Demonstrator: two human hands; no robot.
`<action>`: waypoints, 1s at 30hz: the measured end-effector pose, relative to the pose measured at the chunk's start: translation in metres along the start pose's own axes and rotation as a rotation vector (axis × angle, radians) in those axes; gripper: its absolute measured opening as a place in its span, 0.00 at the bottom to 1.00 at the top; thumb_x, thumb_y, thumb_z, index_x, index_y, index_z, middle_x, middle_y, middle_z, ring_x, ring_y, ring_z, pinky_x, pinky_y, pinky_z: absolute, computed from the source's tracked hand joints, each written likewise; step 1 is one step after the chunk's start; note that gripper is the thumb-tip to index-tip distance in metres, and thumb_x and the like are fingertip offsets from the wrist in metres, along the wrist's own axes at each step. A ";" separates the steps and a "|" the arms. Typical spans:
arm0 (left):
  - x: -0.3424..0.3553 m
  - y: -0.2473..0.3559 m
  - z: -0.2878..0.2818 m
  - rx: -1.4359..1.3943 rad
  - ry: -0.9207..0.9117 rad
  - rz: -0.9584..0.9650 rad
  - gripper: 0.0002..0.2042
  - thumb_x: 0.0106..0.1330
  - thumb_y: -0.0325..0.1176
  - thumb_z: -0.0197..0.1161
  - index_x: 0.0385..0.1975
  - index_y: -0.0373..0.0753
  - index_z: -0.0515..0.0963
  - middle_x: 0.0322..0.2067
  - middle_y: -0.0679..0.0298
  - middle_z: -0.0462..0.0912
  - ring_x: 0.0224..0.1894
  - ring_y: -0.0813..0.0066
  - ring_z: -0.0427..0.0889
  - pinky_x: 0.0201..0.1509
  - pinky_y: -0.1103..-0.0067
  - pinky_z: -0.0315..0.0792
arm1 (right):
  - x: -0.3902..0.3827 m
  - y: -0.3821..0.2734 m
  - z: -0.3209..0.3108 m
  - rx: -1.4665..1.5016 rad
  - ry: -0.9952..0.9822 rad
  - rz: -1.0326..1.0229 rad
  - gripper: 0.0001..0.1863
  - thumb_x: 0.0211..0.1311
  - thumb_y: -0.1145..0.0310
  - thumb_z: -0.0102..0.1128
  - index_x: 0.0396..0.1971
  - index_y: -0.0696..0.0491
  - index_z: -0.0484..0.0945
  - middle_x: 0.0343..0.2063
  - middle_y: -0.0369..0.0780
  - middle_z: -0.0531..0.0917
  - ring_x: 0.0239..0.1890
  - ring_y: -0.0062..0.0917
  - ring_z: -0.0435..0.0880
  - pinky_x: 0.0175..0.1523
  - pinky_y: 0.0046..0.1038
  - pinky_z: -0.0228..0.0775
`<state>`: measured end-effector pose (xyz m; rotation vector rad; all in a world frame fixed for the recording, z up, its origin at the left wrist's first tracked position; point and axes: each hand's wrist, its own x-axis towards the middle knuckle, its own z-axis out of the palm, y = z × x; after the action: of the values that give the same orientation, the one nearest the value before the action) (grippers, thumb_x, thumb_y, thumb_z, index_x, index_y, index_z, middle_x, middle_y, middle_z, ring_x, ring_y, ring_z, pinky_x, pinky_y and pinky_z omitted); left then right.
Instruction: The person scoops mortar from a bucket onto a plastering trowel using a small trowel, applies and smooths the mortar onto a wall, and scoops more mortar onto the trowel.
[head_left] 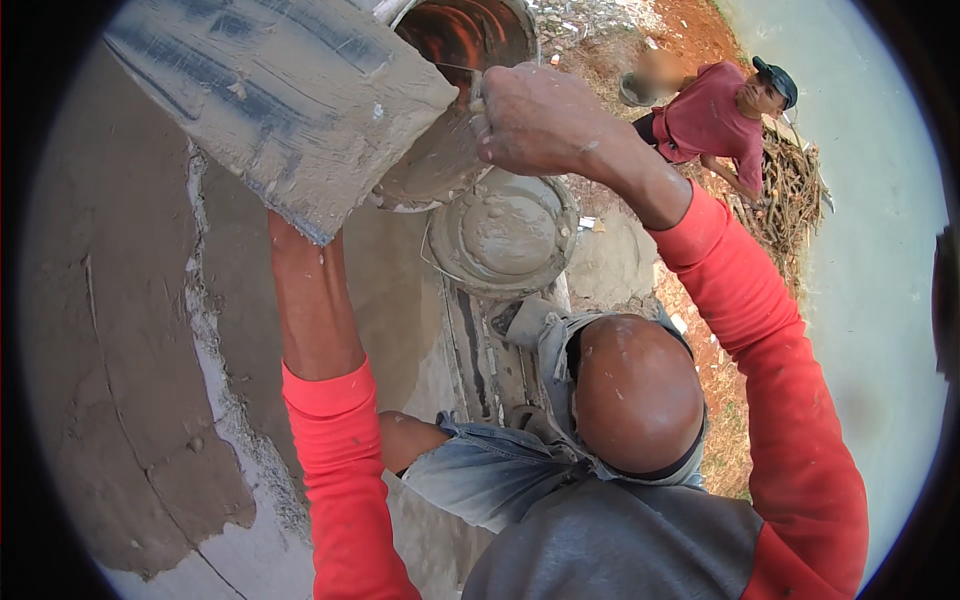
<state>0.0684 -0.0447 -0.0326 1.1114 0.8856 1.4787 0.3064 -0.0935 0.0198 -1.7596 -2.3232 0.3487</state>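
From where I'm standing: worker's R hand [540,120] is closed on a small muddy grip [478,92], mostly hidden, so can't tell what it's part of. That hand is above the near side of the upper bucket [527,28], approx. top ctr. Inside there: orange-brown streaks on a dark wall, w/ wet grey mortar [425,172] toward the near side; depth unclear. Just below, the lower bucket [570,222] is upright, w/ grey mortar [512,228] inside, smooth round mound in the mid., rim smeared, thin wire handle [428,252] hanging at its L side.

L hand is hidden behind a flat board [270,95], so can't tell if it's open or gripping; only the L forearm [315,310] shows below. Board's at upper L, tilted, grey mortar smeared over its dark face, one corner in front of the upper bucket. Grey plastered wall [150,340] on the L. Farther off, upper R: co-worker in a maroon shirt [712,112] & dark cap, next to a stick pile [790,205]; a small dark bucket [632,92] nearby, contents unclear.
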 end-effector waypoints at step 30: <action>-0.003 -0.009 -0.002 0.005 0.174 0.016 0.25 0.79 0.44 0.51 0.69 0.37 0.63 0.66 0.59 0.71 0.68 0.63 0.69 0.74 0.64 0.64 | -0.140 0.078 0.121 2.172 -0.605 0.362 0.23 0.73 0.64 0.57 0.57 0.68 0.75 0.29 0.45 0.84 0.20 0.21 0.79 0.15 0.20 0.67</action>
<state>0.0697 -0.0456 -0.0419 1.0061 1.0023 1.6054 0.3787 -0.2157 -0.1229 -0.6315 -0.4254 2.2995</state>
